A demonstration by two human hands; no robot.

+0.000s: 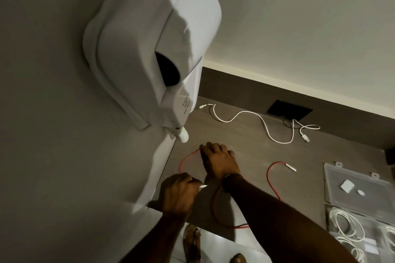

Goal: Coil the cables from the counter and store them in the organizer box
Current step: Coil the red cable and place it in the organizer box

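Observation:
A red cable [271, 179] lies in loops across the wooden counter [245, 139]. My left hand [179, 193] is closed on one white plug end of it near the counter's left edge. My right hand [220, 161] rests palm down on the red cable farther back, pinning or gripping a loop; the fingers hide the contact. The cable's other white plug lies free to the right. A white cable [265, 126] is spread loose at the back of the counter. The clear organizer box [361, 200] stands open at the right, with coiled white cables [348, 228] in its compartments.
A white wall-mounted hair dryer [154, 49] with a ribbed hose hangs over the counter's left end. A black socket plate [289, 111] sits in the counter by the back wall. Below the counter's front edge are a tiled floor and my sandalled feet [192, 241].

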